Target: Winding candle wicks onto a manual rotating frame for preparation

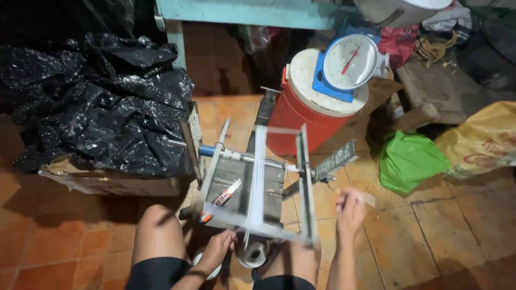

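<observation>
Dim overall lighting; far-left corner falls into deep shadow. Glare spots appear on the crumpled black plastic sheet point(102, 96). The right hand point(350, 210) shows motion blur.

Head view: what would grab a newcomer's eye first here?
Dead centre, a metal winding frame wrapped with a band of white thread stands on the tiled floor, the left hand at its lower edge and the right hand by its crank side. Behind it, a blue dial scale sits on a red cooler. A heap of black plastic fills the left.

Orange tiled floor point(70, 236), dim light
</observation>
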